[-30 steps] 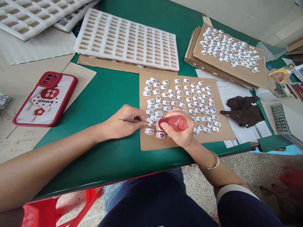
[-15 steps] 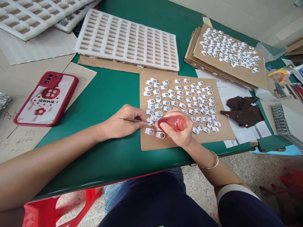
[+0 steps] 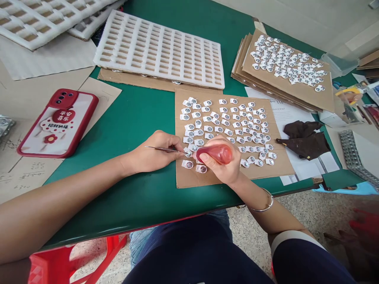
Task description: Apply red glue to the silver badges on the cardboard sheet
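Head view: left hand (image 3: 156, 153), fingers pinching a thin metal tool (image 3: 162, 149), tip at a silver disc (image 3: 188, 154), perhaps to steady it, contact unclear; right hand (image 3: 226, 169) clasps a red bottle (image 3: 218, 153), narrow end leftward, presumably for closeness. More discs (image 3: 201, 169) fill the cardboard sheet (image 3: 185, 180), its near edge inside the green table's (image 3: 133, 201); open tabletop lies left, toward the phone (image 3: 59, 126)

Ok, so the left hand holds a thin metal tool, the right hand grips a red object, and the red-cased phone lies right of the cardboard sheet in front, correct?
Not quite: the head view shows the red-cased phone left of the cardboard sheet. The left hand does hold a thin metal tool, the right hand a red object.
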A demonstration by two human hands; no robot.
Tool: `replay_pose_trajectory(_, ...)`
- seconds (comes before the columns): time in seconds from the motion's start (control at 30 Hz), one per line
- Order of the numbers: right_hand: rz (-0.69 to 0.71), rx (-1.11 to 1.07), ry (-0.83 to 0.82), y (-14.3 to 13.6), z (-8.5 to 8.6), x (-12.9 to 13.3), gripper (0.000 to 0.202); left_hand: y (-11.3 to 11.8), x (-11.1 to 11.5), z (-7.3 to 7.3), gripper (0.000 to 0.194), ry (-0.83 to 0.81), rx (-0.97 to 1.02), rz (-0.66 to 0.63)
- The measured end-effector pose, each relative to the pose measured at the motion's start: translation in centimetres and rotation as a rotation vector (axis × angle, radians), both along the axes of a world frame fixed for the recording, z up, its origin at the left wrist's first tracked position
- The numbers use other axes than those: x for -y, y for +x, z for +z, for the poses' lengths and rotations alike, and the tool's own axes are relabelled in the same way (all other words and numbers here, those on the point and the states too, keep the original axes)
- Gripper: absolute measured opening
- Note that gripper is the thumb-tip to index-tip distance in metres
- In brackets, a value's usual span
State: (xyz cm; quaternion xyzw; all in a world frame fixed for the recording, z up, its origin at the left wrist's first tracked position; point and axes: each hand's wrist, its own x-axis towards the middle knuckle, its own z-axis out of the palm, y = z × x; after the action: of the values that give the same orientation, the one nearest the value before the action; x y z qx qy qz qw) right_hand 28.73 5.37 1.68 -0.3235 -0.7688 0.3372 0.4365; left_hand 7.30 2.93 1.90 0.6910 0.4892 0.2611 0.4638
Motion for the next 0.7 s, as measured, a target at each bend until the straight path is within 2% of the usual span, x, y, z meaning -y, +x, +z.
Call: replay_pose_trajectory(0.7,0.022,-0.005,0.051,-0.46,-0.04,-0.08,0.018,-0.05,0.07,-0.20,0.018,0.003,-0.007,0.017)
